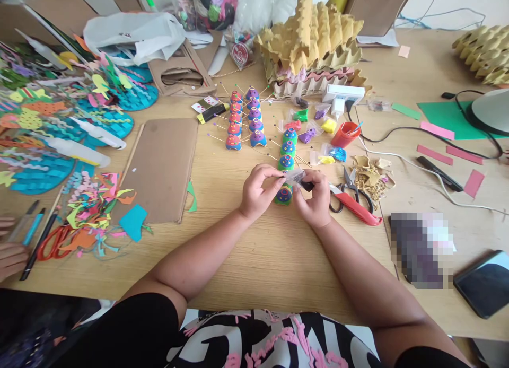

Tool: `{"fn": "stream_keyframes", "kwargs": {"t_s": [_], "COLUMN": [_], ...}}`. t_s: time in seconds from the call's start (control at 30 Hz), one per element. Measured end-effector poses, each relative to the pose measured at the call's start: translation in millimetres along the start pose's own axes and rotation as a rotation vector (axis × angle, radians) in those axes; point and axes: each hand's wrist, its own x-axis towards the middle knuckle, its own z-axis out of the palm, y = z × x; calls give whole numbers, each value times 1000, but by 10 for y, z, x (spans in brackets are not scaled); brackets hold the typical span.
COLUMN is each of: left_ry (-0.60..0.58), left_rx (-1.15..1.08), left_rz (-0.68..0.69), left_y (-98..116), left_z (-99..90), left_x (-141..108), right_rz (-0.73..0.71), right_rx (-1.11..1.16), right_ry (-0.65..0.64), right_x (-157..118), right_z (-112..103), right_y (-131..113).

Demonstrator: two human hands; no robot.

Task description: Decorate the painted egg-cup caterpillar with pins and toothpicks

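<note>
A small clear plastic bag [294, 175] is stretched between my two hands above the table. My left hand [256, 193] pinches its left edge, where a bit of something black shows at the fingertips. With thumb and fingers closed, my right hand [314, 202] grips the other end, around a dark lump [307, 186] that looks like black clay. Just behind and below the bag stands a row of green egg-carton humps [287, 162] with blue tops and pin feelers, partly covered by my hands. Red humps [234, 128] and purple humps [255, 113] form two rows farther back.
Small bags of coloured clay [307, 134] lie near an orange cup [345, 134]. Scissors [352, 190] and a red-handled cutter [360, 208] lie to the right. Cardboard [161, 166], paper scraps [93, 209] and a co-worker's hand [11, 256] are left; egg trays [310, 39] are stacked behind.
</note>
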Motion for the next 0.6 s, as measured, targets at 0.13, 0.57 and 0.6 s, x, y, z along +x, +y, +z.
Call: {"fn": "stream_keyframes", "kwargs": {"t_s": [0.13, 0.57, 0.6], "left_ry": [19, -32, -28], "left_rx": [62, 217, 210], "left_rz": [51, 372, 362], "left_y": [13, 159, 157], "left_z": [-1, -19, -18], "left_x": [2, 77, 73], "right_rz": [23, -72, -91], "right_rx": [-36, -139, -142], "right_ry": [18, 34, 43], "right_x": [-27, 117, 116], "right_z": [-23, -93, -98], "right_y": [-14, -149, -143]}}
